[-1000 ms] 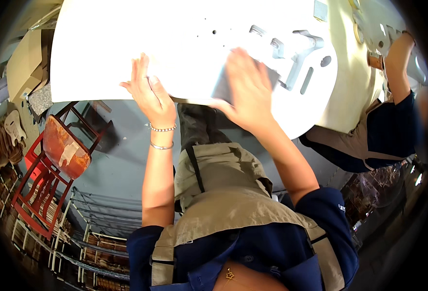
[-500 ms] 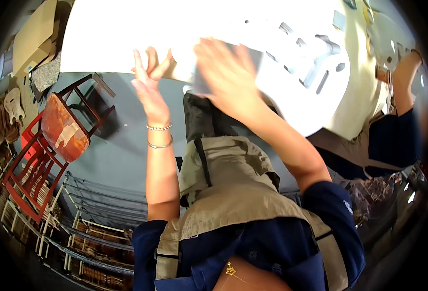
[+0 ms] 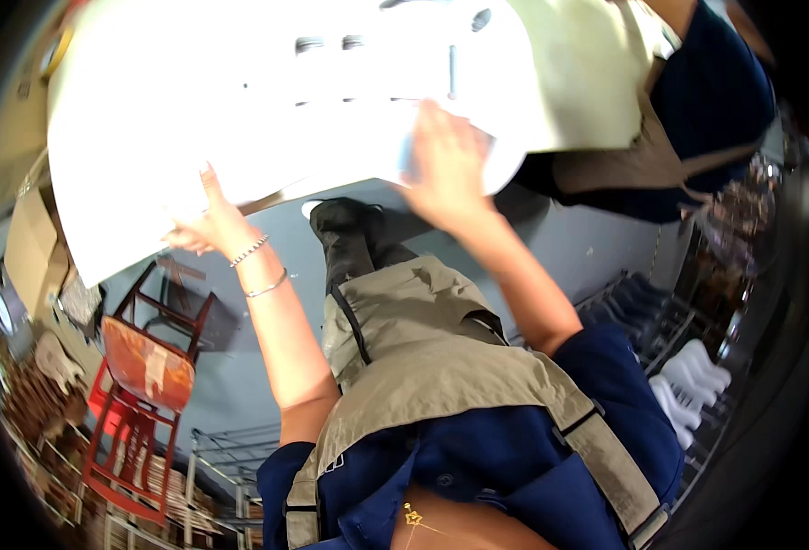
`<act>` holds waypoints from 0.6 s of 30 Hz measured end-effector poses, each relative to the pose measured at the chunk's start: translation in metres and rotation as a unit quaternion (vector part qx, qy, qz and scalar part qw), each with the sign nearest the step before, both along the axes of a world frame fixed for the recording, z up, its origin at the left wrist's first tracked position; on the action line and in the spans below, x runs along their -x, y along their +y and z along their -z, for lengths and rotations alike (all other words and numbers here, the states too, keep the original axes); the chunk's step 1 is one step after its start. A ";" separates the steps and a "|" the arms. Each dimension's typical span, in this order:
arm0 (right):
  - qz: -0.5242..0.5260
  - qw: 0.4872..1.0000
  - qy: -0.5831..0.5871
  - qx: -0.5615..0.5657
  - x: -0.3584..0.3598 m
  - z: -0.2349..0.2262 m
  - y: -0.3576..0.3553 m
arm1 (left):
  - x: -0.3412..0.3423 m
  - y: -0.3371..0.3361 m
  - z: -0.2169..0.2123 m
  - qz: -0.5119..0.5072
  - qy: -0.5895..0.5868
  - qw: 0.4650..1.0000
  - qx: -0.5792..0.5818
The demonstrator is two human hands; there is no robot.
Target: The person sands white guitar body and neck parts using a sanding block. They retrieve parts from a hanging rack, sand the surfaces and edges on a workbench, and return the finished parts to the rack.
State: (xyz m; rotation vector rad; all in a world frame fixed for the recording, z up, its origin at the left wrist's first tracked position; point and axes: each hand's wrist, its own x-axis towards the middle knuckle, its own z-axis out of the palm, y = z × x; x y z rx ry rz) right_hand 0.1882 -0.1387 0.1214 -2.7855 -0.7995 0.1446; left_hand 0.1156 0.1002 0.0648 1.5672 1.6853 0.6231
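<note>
A white guitar body with dark slots and cavities lies on the pale worktable; glare hides much of its outline. My right hand, slightly blurred, presses over a grey-blue sheet of sandpaper near the rounded right end. Most of the sheet is hidden under its fingers. To the left, at the near edge of the white surface, is my left hand, thumb pointing up and fingers apart from it. Nothing shows in that hand. Two bracelets circle the left wrist.
A co-worker's navy sleeve and apron are close by at the right. On the left stand a worn red-brown wooden chair, a cardboard box and racks with guitar bodies. White pieces rest on a rack at right.
My view has turned, so the guitar body appears shifted left. My left hand has come down to the near edge from a raised, spread pose. The right hand has moved with the sandpaper toward the rounded end.
</note>
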 end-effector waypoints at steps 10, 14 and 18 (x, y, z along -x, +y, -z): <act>0.107 0.989 -0.082 -0.060 -0.014 0.035 -0.115 | -0.026 -0.006 -0.014 -0.190 -0.323 0.909 0.182; 0.288 0.903 -0.019 -0.317 -0.029 0.067 -0.130 | -0.026 0.010 0.005 -0.152 -0.330 0.904 0.227; 0.276 0.915 -0.011 -0.295 -0.025 0.060 -0.098 | 0.016 0.041 0.042 -0.054 -0.332 0.886 0.320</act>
